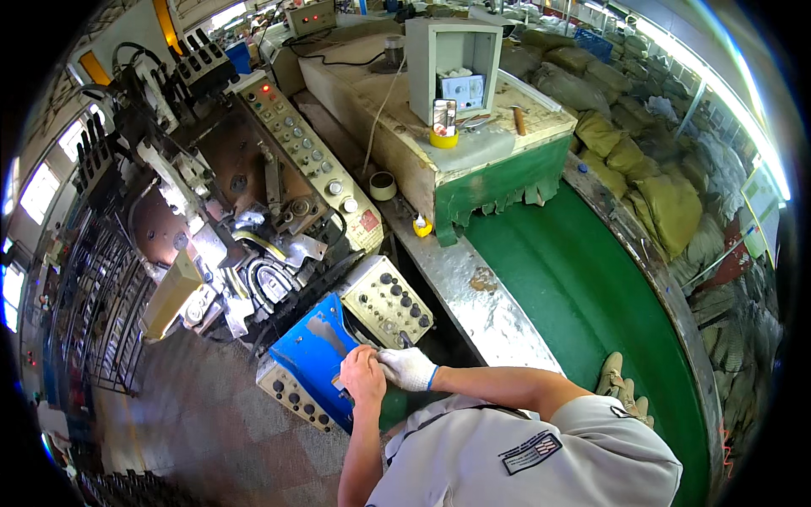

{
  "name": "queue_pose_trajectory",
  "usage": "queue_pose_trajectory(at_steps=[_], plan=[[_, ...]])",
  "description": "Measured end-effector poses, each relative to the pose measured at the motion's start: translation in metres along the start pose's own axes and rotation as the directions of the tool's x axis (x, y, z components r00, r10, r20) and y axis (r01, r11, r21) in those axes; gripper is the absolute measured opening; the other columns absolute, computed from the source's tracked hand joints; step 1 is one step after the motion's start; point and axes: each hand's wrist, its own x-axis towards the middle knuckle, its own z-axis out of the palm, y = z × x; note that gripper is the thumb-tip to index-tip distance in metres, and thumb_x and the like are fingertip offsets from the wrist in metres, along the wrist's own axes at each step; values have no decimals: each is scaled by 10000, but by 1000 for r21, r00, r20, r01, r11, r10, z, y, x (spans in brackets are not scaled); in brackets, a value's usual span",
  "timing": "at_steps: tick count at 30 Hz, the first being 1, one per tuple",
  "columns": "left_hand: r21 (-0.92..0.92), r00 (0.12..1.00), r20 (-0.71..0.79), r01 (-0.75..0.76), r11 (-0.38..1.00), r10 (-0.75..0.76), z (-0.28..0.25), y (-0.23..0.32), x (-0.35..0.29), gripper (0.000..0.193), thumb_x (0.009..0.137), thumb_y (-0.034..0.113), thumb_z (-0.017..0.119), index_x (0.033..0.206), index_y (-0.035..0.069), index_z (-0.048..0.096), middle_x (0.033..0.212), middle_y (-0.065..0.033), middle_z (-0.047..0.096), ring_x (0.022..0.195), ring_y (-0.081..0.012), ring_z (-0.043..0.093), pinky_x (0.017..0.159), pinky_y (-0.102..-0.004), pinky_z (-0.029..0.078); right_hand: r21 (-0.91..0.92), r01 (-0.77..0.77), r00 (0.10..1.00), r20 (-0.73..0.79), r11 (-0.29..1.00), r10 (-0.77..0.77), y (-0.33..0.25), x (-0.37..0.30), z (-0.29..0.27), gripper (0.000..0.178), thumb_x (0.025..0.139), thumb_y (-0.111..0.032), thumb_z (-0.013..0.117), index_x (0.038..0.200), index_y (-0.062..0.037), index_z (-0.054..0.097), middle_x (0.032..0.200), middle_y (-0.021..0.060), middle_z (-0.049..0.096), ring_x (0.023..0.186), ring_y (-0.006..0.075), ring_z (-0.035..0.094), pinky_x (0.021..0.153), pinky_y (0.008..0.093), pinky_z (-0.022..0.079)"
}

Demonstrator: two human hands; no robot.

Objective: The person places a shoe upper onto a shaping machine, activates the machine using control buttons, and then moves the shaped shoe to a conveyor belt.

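Observation:
My bare left hand [361,374] and my right hand [407,368], which wears a white knit glove, meet at the near right edge of a blue metal tray [314,348] with worn paint. The left hand's fingers are curled, and the right fingertips press in against them. Whatever lies between the fingers is hidden. Just beyond the gloved hand sits a cream control box [387,302] with several black knobs. A second knobbed control box [292,394] flanks the blue tray on its left side.
A large machine [211,228] with metal arms and bright clamps stands ahead on the left, beside a long control panel [308,152]. On the workbench [380,110] are a grey cabinet [452,72], a phone [443,117], yellow tape [443,139] and a hammer [519,120]. Sacks [650,182] line the right.

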Motion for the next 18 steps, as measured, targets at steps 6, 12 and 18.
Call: queue_pose_trajectory(at_steps=[6,12,18], plan=[[10,1000,-16,2,1000,-1,-4,3,1,162,871,115,569,899,58,718,1024,-94,718,918,-312,653,836,-426,495,14,-36,999,17,999,36,-12,3,-8,282,979,-270,577,1172,-69,616,1047,185,685,918,407,674,758,474,563],[1,999,-15,-29,1000,29,0,5,7,113,866,65,568,865,62,681,1009,-100,710,923,-329,650,825,-438,488,-53,-27,999,-23,998,26,8,3,2,268,977,-311,586,1100,-75,622,960,180,680,823,417,673,702,489,555],[56,999,30,-39,998,37,-5,-1,-4,111,780,48,631,874,79,681,1000,-75,693,932,-291,652,811,-438,491,-53,-13,999,-47,999,10,-9,-2,4,276,985,-299,563,1133,-71,611,981,176,681,855,401,680,720,484,556]])
